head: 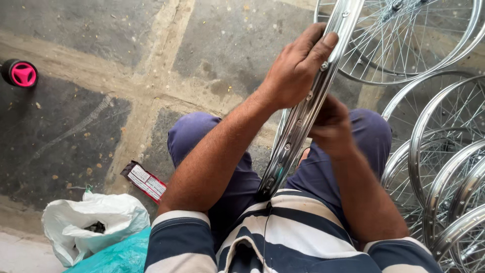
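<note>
Bicycle wheel rim (pixel 303 114) is standing on edge between the knees, running from the lap up toward the top of frame. Nipple heads are showing in its holes; whether spokes are laced in this one, can't tell. Left hand (pixel 295 71) is wrapping over the rim's upper part, fingers closed around it. Right hand (pixel 331 126) is sitting lower behind the rim, curled, grip contents hidden. Finished spoked wheels (pixel 444 151) are stacking up at right. White plastic bag (pixel 88 225) and pink wheel (pixel 21 74) are lying on the floor (pixel 101 60).
</note>
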